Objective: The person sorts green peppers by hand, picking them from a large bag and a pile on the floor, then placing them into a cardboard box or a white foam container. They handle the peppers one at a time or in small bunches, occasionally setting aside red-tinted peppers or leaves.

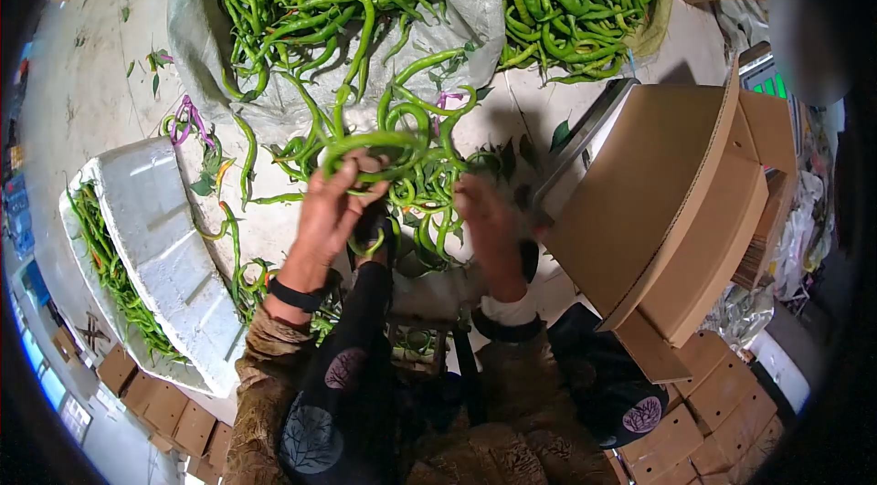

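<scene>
My left hand (336, 206) is closed around a few long, curled green chili peppers (379, 142), which are smeared by motion. It is held over a loose heap of peppers (429, 193) on the pale tiled floor. My right hand (489, 229) hovers at the right side of that heap, left of the cardboard box. Motion blurs its fingers, so I cannot make out their position or anything in them. Beyond the heap, a white woven sack (196, 37) lies open, with many green peppers (292, 1) spilling toward me.
A second sack (665, 5) of peppers stands at the back. To the right is an open cardboard box (639, 184), with a green-lit display (766, 81) behind it. A white foam box (155, 202) holding peppers is on the left. Stacked cartons (187, 421) line the lower left.
</scene>
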Tool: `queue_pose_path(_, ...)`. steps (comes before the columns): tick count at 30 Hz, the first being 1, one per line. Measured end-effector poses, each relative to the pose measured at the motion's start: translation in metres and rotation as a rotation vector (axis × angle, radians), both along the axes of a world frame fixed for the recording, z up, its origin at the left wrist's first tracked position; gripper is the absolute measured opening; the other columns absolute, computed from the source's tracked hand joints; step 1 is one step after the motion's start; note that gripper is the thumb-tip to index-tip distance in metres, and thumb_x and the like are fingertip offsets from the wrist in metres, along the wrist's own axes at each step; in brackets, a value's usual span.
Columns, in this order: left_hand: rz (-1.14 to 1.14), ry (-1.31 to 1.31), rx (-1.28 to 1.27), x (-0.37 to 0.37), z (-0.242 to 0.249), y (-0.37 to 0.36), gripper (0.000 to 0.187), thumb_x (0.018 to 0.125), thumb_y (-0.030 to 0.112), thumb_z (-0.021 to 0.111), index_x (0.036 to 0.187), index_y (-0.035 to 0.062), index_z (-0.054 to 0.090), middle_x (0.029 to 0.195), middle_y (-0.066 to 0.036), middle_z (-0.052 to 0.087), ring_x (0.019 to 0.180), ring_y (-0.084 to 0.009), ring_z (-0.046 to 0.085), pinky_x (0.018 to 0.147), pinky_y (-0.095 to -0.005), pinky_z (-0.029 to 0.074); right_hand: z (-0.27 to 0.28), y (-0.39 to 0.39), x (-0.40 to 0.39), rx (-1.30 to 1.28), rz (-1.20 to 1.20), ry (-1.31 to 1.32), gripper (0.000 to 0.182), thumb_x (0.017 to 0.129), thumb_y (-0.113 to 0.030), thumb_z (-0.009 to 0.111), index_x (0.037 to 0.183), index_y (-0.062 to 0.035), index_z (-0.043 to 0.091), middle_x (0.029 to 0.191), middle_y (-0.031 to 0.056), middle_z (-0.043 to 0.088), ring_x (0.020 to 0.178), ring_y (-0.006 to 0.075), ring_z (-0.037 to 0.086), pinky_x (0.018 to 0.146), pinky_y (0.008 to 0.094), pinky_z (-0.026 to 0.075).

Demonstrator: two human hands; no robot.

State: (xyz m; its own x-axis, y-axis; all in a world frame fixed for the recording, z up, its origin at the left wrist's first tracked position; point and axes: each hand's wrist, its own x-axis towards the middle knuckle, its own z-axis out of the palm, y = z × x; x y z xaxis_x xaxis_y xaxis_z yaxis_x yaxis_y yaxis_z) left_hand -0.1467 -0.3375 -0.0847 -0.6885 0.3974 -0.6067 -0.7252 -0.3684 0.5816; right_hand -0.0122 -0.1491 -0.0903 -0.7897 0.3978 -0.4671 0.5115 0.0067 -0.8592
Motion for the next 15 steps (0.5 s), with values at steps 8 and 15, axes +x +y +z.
queue_pose_path(8,0.223,0.034,0.214,-0.016,0.024,-0.078,0.028,0.096,0.024,0.059,0.113,0.0030,0.053,0.083,-0.004,0.057,0.085,-0.0174,0.058,0.083,-0.0338,0.052,-0.054,-0.015,0.033,0.125,-0.020,-0.056,0.026,0.090,-0.021,0.062,0.110,-0.0046,0.065,0.098,0.0155,0.068,0.087,0.0248,0.067,0.077,0.0379,0.052)
queue_pose_path(15,-1.573,0.234,-0.742,0.009,-0.002,-0.190,0.046,0.092,0.028,0.063,0.128,0.0027,0.050,0.096,-0.016,0.069,0.082,-0.0270,0.068,0.069,-0.0366,0.054,-0.081,0.009,0.040,0.258,-0.144,-0.147,0.021,0.085,-0.016,0.062,0.101,-0.0032,0.067,0.094,0.0163,0.069,0.087,0.0311,0.067,0.077,0.0404,0.051)
